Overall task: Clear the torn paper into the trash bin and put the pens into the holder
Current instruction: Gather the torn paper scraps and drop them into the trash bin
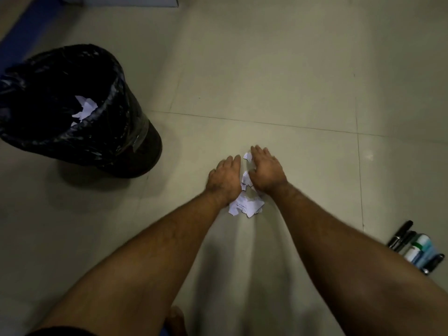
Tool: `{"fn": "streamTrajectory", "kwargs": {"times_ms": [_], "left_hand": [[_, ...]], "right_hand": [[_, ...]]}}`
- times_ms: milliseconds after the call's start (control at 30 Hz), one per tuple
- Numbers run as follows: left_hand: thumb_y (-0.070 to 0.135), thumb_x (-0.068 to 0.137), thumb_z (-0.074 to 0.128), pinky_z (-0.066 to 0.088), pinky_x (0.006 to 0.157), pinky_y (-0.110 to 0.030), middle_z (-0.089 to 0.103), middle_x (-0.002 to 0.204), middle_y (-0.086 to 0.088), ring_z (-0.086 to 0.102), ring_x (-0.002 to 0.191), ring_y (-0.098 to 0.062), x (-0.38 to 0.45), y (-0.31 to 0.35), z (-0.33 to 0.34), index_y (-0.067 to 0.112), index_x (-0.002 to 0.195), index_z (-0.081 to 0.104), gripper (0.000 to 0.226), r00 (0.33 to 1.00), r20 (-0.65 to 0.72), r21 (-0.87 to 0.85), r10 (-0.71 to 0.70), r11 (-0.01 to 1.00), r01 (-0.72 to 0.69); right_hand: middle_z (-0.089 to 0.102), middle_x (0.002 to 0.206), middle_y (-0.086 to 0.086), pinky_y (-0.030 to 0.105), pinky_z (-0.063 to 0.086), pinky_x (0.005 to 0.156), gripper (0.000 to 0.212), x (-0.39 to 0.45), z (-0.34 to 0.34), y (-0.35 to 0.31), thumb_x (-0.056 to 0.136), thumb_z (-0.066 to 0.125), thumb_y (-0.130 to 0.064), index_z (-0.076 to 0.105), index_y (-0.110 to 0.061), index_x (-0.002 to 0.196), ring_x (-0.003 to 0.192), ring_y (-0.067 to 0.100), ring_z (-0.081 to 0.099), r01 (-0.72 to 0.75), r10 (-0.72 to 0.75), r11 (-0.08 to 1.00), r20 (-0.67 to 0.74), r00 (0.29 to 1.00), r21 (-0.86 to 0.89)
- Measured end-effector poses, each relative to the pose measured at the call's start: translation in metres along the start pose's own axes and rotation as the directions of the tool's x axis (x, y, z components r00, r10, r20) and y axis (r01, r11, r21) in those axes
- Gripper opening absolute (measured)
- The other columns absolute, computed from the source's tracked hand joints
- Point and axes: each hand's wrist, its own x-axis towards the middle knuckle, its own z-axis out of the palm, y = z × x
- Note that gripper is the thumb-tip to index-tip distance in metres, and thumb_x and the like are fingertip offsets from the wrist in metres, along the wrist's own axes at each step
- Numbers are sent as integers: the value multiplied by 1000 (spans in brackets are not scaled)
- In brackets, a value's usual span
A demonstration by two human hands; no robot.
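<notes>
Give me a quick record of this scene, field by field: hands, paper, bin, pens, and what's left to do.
left hand: flat on the floor, beside the scraps
right hand: flat, on the other side of them
torn paper: small pile on the floor between the hands
trash bin: black liner, white paper already inside
pens: lying on the floor, far right
holder: not in view
left to do: floor scraps, all pens

One trash bin (72,110); two hands; several torn paper scraps (246,204); about five pens (412,248).
</notes>
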Motion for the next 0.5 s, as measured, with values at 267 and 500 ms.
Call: {"fn": "streamTrajectory", "kwargs": {"times_ms": [267, 500], "left_hand": [[20, 87, 58, 36, 104, -27, 54, 140, -6, 49, 129, -25, -58, -12, 2, 9, 136, 51, 51, 994, -75, -393, -76, 919, 40], [65, 58, 71, 45, 95, -45, 22, 154, -6, 38, 131, -30, -69, 5, 12, 22, 152, 12, 119, 984, 121, 98, -129, 988, 117]], "right_hand": [[54, 144, 5, 36, 35, 111, 67, -69, 15, -5, 76, 38, -31, 55, -12, 137, 142, 27, 38, -39, 43, 955, -7, 999, 293], [33, 154, 22, 50, 31, 114, 94, -92, 32, 0, 76, 31, -64, 31, -6, 150, 143, 40, 32, 29, -30, 998, -25, 999, -62]]}}
